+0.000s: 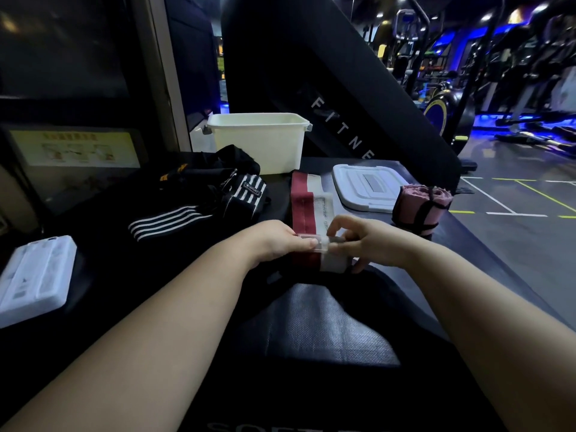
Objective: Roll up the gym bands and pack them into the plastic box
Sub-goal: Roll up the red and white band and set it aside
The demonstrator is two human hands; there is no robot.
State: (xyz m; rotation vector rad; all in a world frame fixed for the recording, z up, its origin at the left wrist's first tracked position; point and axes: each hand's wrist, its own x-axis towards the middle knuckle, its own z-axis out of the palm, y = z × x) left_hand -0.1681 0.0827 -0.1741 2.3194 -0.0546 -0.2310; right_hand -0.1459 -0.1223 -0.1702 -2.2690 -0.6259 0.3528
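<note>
Item under inspection: one dark-red and white fabric gym band. It lies flat and lengthwise on the black padded worktop, with the red stripe on the left and the white stripe on the right. A faint printed marking runs along the white half. Its far end lies close to the base of the cream rectangular plastic box, which stands open at the rear of the worktop. Its near end is turned up into a short roll at the hands.

Left hand: forearm extended, palm down, fingers curled together over the top edge of the roll on its red side, gripping it.

Right hand: forearm extended from the right, fingers arched and closed down on the white side of the roll. The thumb sits low against the roll's outer end. Both hands hold the same roll, close beside each other.

Other items noted:
- A white plastic lid lies flat to the right of the band.
- A pink rolled band bound with a black strap rests just beyond the lid, near the right edge.
- Black bands with white stripes lie in a loose heap to the left.
- A white flat rectangular case sits at the far left.
</note>
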